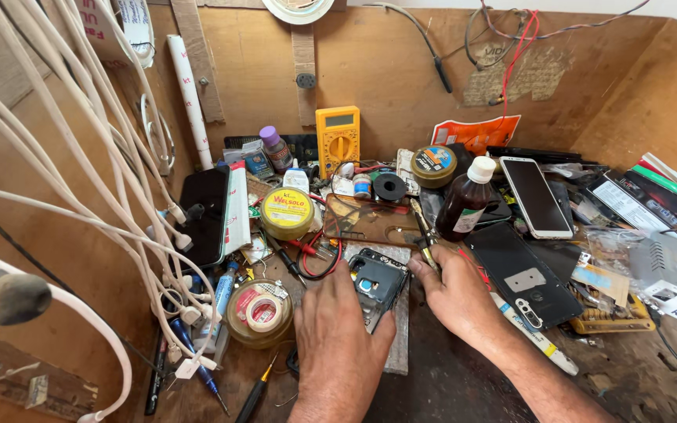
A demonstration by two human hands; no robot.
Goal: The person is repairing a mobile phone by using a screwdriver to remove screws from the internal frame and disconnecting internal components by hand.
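Opened phone lies back cover off, inner frame exposed, just below the brown phone case. Left hand fingers pressed together, steadying it. Right hand pinches tweezers beside it. Reassembly not begun; black back panel lies right.

Glossy black phone back, rough wooden bench.

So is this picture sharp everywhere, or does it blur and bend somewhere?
Head view: the left hand, right hand and opened phone are sharp in even, bright light; the white cables near the lens curve; the grey plug at the left edge is blurred.
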